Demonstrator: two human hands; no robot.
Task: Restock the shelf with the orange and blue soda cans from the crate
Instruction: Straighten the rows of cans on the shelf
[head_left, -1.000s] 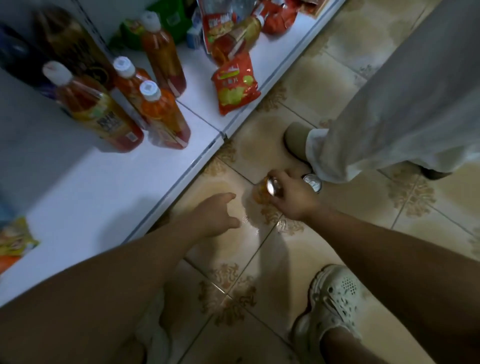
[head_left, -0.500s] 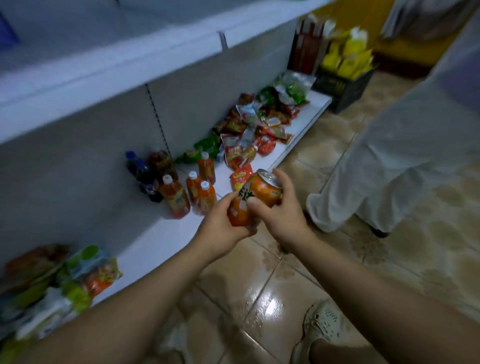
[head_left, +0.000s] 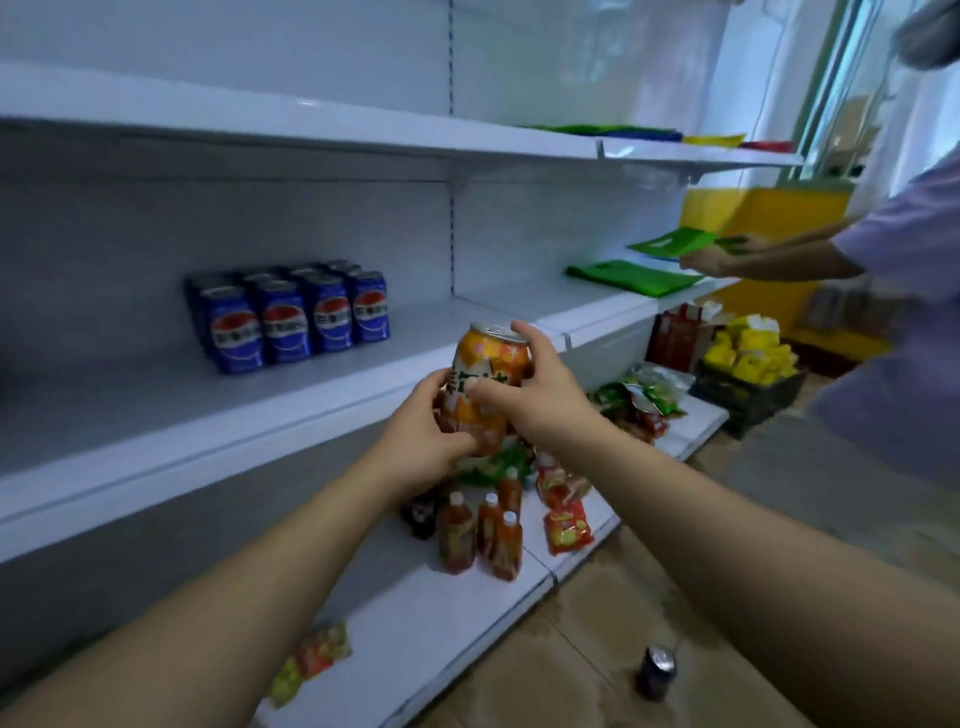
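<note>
I hold an orange soda can (head_left: 485, 364) upright in front of the white middle shelf (head_left: 156, 415). My left hand (head_left: 421, 441) wraps its lower part from the left. My right hand (head_left: 530, 387) grips its upper right side, fingers over the rim. Several blue soda cans (head_left: 291, 317) stand in rows on the middle shelf, to the left of the orange can. One more blue can (head_left: 657, 670) stands on the tiled floor at the lower right. The crate is not identifiable.
Orange drink bottles (head_left: 478, 535) and snack packets (head_left: 566, 525) sit on the bottom shelf. Another person (head_left: 883, 249) at the right handles green bags (head_left: 634, 278) on the shelf. A dark crate of yellow packs (head_left: 748, 364) stands on the floor beyond.
My right hand lifted the orange can off the floor, my left hand joined it, and both raised it from bottom-shelf level to the middle shelf as my view tilted up.
</note>
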